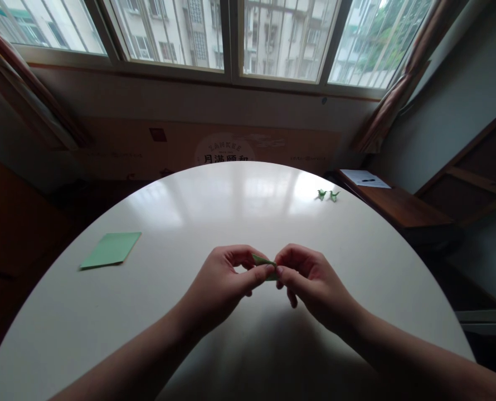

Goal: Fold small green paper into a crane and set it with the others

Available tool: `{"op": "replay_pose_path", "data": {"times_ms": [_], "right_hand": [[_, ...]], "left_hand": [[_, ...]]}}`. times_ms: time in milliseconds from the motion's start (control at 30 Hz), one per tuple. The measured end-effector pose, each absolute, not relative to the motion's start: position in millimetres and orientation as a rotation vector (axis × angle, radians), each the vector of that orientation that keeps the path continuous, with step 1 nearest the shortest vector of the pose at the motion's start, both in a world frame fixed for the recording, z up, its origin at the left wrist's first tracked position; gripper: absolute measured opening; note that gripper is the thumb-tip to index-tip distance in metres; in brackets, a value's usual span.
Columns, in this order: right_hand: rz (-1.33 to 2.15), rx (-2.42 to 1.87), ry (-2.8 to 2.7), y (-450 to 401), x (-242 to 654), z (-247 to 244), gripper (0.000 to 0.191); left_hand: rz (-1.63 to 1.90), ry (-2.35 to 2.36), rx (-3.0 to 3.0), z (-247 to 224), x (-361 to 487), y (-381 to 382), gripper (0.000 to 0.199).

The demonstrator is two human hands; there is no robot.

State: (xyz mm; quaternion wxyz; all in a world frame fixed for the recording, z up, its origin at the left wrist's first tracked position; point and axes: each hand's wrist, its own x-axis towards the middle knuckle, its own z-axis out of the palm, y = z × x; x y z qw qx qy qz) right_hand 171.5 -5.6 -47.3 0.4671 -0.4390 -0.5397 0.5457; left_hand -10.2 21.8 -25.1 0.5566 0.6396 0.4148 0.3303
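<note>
Green paper, folded small, above smooth round white table. Your left hand, right hand: fingers clamped on it.

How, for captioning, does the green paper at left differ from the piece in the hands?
The green paper lies on the table; the held piece is between left hand and right hand. The green paper looks broad, the held piece small and folded. Both are green.

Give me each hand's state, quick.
Left hand: closed, pinching the small green paper.
Right hand: closed, fingers and thumb at the same paper's other end.
</note>
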Motion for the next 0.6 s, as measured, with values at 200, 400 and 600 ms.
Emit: {"op": "replay_pose_path", "data": {"times_ms": [200, 400, 600], "right_hand": [[1.210, -1.088, -1.370, -3.3, 173.4, -44.4, 0.009], [1.138, -1.115, -1.418, -4.9, 174.3, -43.0, 0.009], [1.178, -1.153, -1.432, -4.1, 174.9, -43.5, 0.011]], "left_hand": [[0.730, 1.033, 1.573, -26.5, -6.4, 17.3, 0.015], [0.760, 1.079, 1.640, -24.6, -6.5, 17.7, 0.019], [0.760, 1.070, 1.674, -22.1, -5.9, 16.1, 0.015]]}}
